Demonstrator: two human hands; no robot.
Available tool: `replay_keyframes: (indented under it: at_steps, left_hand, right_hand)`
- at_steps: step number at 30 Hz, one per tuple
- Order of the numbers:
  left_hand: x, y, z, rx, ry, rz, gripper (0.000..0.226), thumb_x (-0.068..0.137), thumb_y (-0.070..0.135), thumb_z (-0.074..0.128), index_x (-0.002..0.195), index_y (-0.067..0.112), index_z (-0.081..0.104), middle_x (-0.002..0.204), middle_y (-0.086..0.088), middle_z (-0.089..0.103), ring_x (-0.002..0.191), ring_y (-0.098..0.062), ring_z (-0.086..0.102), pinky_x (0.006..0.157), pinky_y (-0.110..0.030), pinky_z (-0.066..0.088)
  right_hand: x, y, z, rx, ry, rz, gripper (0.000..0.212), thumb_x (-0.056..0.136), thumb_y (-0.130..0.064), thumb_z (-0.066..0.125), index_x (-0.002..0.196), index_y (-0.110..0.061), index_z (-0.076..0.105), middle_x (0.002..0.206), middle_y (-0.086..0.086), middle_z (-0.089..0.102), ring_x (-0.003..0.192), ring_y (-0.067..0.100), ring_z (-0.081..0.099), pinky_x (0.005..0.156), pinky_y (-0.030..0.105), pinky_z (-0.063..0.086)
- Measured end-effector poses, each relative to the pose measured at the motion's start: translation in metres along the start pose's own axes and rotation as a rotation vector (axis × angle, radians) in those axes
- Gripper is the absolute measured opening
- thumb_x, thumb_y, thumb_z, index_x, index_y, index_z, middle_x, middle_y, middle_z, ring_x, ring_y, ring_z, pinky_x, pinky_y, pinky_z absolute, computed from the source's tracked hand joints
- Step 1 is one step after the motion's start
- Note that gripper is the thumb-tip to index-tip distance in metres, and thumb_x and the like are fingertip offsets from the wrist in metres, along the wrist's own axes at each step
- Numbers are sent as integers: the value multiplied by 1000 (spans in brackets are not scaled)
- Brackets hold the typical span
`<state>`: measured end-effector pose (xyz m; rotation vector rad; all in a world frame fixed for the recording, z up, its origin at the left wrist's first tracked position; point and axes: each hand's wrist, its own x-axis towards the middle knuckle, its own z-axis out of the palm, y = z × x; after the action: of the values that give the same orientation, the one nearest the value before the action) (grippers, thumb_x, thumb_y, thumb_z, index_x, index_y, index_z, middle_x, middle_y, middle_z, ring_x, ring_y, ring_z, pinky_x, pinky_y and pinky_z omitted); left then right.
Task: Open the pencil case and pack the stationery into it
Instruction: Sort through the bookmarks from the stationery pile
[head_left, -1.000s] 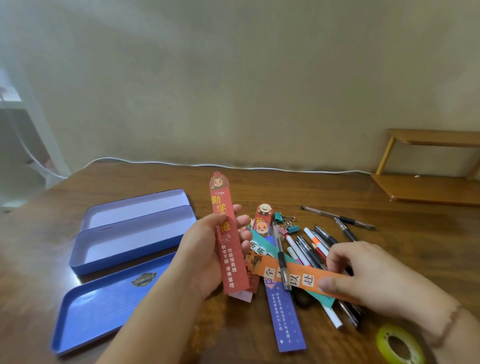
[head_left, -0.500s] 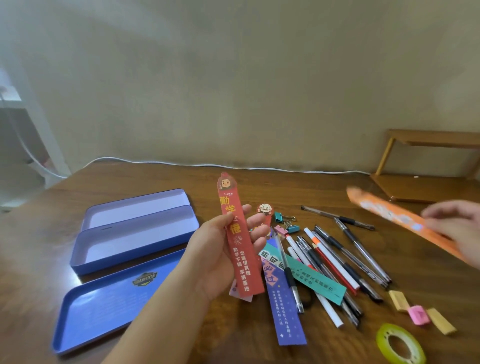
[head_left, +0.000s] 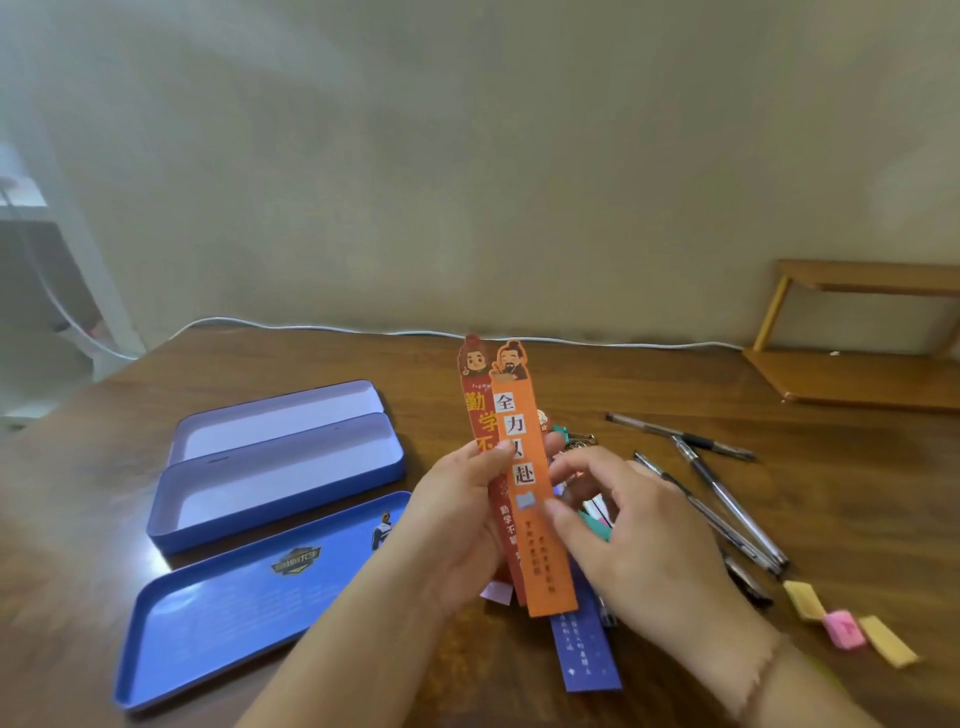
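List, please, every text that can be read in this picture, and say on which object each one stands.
"全力以赴": large characters on the orange bookmark; the third is partly hidden by the left hand's thumb.
"勤学不": large yellow characters on the red bookmark, the rest covered.
Small print low on both bookmarks: too small to read.
Badge on the blue lid: blurred.
White print on the purple bookmark: too small.

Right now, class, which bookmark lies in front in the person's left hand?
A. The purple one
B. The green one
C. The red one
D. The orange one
D: the orange bookmark overlaps the red bookmark behind it, both pinched by the left hand, while the right hand touches the orange one's edge.
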<state>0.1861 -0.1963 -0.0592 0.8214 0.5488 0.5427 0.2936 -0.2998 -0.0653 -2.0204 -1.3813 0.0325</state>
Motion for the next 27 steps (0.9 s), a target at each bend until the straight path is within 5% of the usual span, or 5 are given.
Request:
replay_keyframes:
  at_steps: [4, 9, 13, 19, 27]
  left_hand:
    - [5, 6, -8, -130, 66, 12, 28, 101, 17, 42, 124, 6, 54, 102, -13, 77, 82, -22, 75, 82, -42, 58]
    - [7, 13, -15, -217, 112, 17, 31, 100, 18, 44, 126, 5, 52, 98, -13, 77, 74, -21, 74, 69, -36, 61]
    - [7, 15, -18, -220, 113, 7, 35, 99, 14, 42, 134, 10, 44, 100, -13, 77, 75, -22, 75, 66, -37, 62]
    - [7, 16, -18, -191, 108, -2, 39, 100, 9, 42, 138, 11, 40, 102, -13, 77, 85, -24, 76, 68, -38, 62]
    - [9, 17, -22, -127, 81, -1, 34, 101, 12, 41, 136, 12, 44, 107, -14, 75, 94, -26, 75, 82, -44, 59]
  right_hand:
    - [2, 4, -11, -243, 11, 20, 23, 87, -57, 55, 85, -36, 47, 74, -16, 57, 71, 1, 52, 50, 16, 31]
    - [0, 4, 2, -359, -205, 26, 21, 88, -52, 53, 97, -37, 41, 98, -14, 62, 86, 5, 55, 54, 17, 37]
    - [10, 22, -19, -355, -82, 107, 9, 88, -38, 55, 89, -33, 48, 78, -10, 64, 73, 6, 58, 49, 23, 38]
    - [18, 52, -40, -413, -108, 285, 13, 90, -42, 61, 82, -34, 53, 81, -16, 58, 74, 0, 53, 49, 16, 33]
    - [15, 33, -23, -480, -230, 115, 41, 72, -76, 56, 80, -37, 58, 86, -19, 54, 90, 1, 47, 61, 21, 43]
